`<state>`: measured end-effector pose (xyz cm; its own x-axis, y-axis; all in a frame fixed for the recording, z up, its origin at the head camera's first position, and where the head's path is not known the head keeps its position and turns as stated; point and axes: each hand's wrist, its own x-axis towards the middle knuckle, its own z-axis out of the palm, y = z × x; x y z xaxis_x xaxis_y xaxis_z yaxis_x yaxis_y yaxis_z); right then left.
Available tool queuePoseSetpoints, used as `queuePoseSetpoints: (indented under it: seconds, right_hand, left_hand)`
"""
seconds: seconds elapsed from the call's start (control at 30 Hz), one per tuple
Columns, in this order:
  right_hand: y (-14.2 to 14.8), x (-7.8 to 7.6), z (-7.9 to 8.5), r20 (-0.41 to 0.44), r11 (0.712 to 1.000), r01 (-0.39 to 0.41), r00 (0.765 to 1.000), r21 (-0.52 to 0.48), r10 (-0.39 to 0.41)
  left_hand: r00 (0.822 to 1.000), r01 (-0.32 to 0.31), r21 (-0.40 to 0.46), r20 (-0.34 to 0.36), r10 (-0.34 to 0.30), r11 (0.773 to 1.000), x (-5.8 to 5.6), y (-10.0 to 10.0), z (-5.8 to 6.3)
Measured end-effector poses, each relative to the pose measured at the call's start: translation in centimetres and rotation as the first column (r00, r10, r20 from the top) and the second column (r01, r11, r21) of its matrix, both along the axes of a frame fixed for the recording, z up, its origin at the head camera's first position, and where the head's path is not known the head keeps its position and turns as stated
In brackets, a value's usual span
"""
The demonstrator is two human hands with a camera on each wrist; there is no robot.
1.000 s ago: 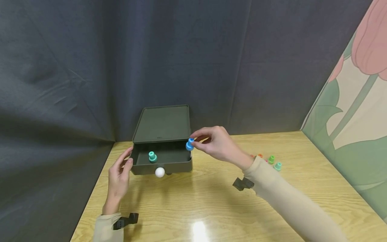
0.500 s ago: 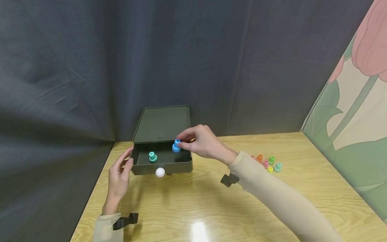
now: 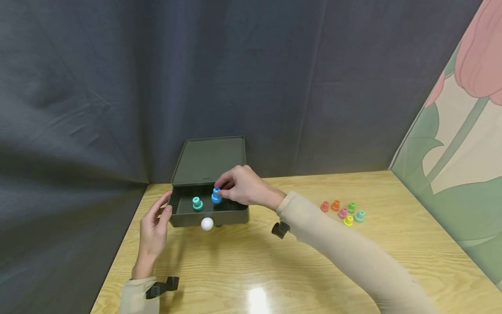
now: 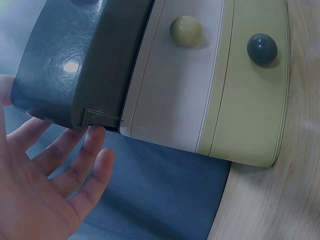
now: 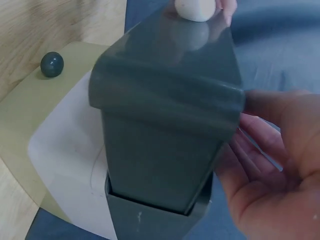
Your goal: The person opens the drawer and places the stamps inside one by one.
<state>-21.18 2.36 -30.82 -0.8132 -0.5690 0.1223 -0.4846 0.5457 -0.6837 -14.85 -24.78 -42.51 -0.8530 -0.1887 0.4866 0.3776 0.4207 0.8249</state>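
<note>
A dark green drawer [image 3: 231,216] with a white knob [image 3: 207,223] stands pulled out of a small chest [image 3: 213,159]. Inside it, toward the left, a teal stepped peg [image 3: 198,204] with a narrow hollow top stands upright. My right hand [image 3: 247,186] reaches over the drawer's right side and pinches a similar blue peg [image 3: 216,197] by its upper part, right of the teal one. Whether its base touches the drawer floor, I cannot tell. My left hand [image 3: 154,233] touches the drawer's left side with nearly straight, spread fingers. The right wrist view hides the blue peg behind the drawer.
Several coloured pegs, among them a yellow peg [image 3: 348,221] and an orange peg [image 3: 335,205], stand on the wooden table [image 3: 298,279] at right. Below the open drawer are a white drawer [image 4: 170,85] and a yellow-green drawer [image 4: 245,105]. A dark curtain [image 3: 274,87] hangs behind.
My right hand has carried the blue peg left from the drawer's right edge and lowered it into the drawer, near the teal peg. The left hand has stayed in place.
</note>
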Motion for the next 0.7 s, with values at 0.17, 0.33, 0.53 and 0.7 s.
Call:
queuePoseSetpoints:
  seconds: [0.17,0.33,0.53,0.7]
  right_hand:
    - [-0.7,-0.3,-0.6,-0.022,1.000,-0.022,0.999,0.023,0.022]
    - [-1.4,-0.5,-1.2,-0.025,0.999,-0.027,0.999,0.018,0.028]
    - [-2.0,-0.4,-1.9,-0.036,0.999,-0.024,0.999,0.037,0.025]
    - [-2.1,-0.3,-2.2,-0.083,0.998,-0.011,0.996,0.062,0.016]
  left_hand:
    - [1.000,0.002,0.003,0.005,-0.002,1.000,-0.1,-0.1,0.0]
    - [1.000,0.009,0.006,0.011,-0.009,1.000,-0.1,-0.1,0.0]
    - [1.000,0.005,0.005,0.020,-0.005,1.000,-0.1,-0.1,-0.1]
    - [1.000,0.009,0.008,0.020,-0.009,1.000,-0.2,-0.2,-0.1]
